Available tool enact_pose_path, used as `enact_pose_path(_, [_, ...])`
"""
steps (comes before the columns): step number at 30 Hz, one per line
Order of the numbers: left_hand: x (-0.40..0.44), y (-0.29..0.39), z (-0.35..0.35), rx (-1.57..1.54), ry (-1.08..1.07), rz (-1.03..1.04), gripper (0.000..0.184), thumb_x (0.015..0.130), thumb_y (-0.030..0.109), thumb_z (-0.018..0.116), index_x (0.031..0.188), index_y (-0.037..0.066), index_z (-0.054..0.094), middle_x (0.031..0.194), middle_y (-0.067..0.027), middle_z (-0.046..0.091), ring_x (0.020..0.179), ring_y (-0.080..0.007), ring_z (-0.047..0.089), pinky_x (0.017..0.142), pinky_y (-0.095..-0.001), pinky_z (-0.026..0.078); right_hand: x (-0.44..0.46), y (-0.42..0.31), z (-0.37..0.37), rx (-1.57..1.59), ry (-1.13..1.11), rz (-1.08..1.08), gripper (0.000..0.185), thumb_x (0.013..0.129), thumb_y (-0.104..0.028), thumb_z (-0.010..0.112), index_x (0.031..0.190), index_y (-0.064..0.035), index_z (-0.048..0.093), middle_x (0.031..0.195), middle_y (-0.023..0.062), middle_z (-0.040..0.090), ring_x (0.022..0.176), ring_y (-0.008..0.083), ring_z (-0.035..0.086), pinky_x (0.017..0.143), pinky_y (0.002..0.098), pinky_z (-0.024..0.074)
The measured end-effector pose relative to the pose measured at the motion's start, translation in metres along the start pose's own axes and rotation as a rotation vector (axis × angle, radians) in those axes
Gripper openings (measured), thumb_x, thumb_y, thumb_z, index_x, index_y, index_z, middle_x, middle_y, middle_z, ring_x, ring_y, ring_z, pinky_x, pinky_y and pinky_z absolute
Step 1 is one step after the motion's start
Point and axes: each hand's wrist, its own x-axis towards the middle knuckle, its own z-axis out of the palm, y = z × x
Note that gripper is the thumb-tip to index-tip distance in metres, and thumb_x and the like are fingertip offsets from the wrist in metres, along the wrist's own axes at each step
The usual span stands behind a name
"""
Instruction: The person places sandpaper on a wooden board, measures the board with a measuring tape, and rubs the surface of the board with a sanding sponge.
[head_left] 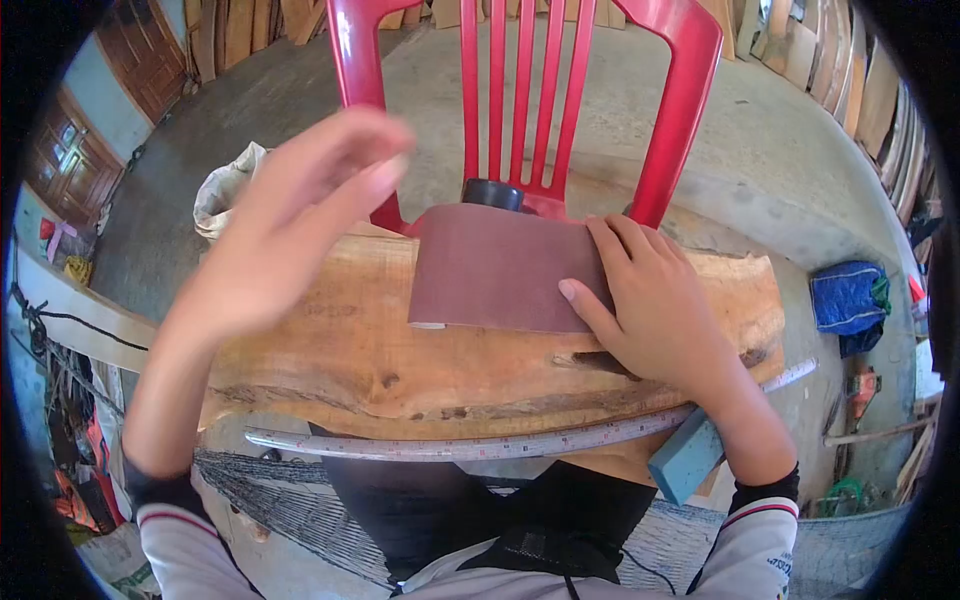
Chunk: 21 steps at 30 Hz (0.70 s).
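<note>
A sheet of brown-red sandpaper (pixel 505 265) lies on a wooden slab (pixel 340 350), its left end curling. My right hand (pixel 650 300) rests on the sheet's right end, fingers spread and thumb on top. Raised above the slab's left part, my left hand (pixel 300 200) is blurred, with thumb and fingers apart and nothing seen between them. A metal ruler (pixel 500 443) runs along the slab's near edge, and a blue-grey block (pixel 686 457) sits at its right part, beside my right wrist.
Behind the slab stands a red plastic chair (pixel 690 60) with a black round object (pixel 493 194) on it. A whitish sack (pixel 225 190) is at the left, a blue bag (pixel 848 298) on the floor at the right. Wooden boards (pixel 240 35) lean along the walls.
</note>
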Motion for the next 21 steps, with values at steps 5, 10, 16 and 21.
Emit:
enact_pose_path(5, [0.094,-0.06,0.044,0.065,-0.416,-0.385,0.06,0.102,0.045,0.065,0.152,0.014,0.049,0.141,-0.0124,0.058,0.129,-0.0209,0.057,0.103,-0.0359,0.049,0.0,0.001,-0.003,0.005,0.001,-0.007,0.059,0.097,-0.04,0.064,0.13,0.0081,0.058,0.118,0.0225,0.062,0.109,0.0384,0.062,0.097,0.0477,0.0485])
enact_pose_path(10, [0.112,-0.069,0.061,-0.058,-0.693,-0.452,0.061,0.1,0.044,0.068,0.15,0.014,0.05,0.141,-0.0119,0.057,0.129,-0.0208,0.056,0.102,-0.0345,0.05,-0.001,0.002,-0.002,0.017,-0.007,0.002,0.059,0.096,-0.04,0.066,0.129,0.0081,0.058,0.118,0.0224,0.062,0.108,0.038,0.062,0.097,0.0481,0.0484])
enact_pose_path(16, [0.121,-0.074,0.072,-0.183,-0.651,-0.507,0.073,0.092,0.053,0.075,0.143,0.006,0.052,0.133,-0.0115,0.059,0.121,-0.018,0.058,0.098,-0.0332,0.05,-0.004,0.004,0.001,0.016,0.031,-0.01,0.058,0.096,-0.04,0.065,0.129,0.008,0.058,0.117,0.0226,0.062,0.108,0.0384,0.062,0.097,0.0483,0.0482])
enact_pose_path(21, [0.144,-0.086,0.09,-0.177,-0.439,-0.654,0.068,0.086,0.074,0.066,0.1,0.007,0.07,0.084,-0.0052,0.068,0.073,-0.0111,0.066,0.053,-0.026,0.045,-0.005,0.003,0.002,0.016,0.032,-0.007,0.059,0.096,-0.04,0.065,0.128,0.0083,0.058,0.118,0.0231,0.062,0.108,0.0389,0.063,0.097,0.0484,0.0481])
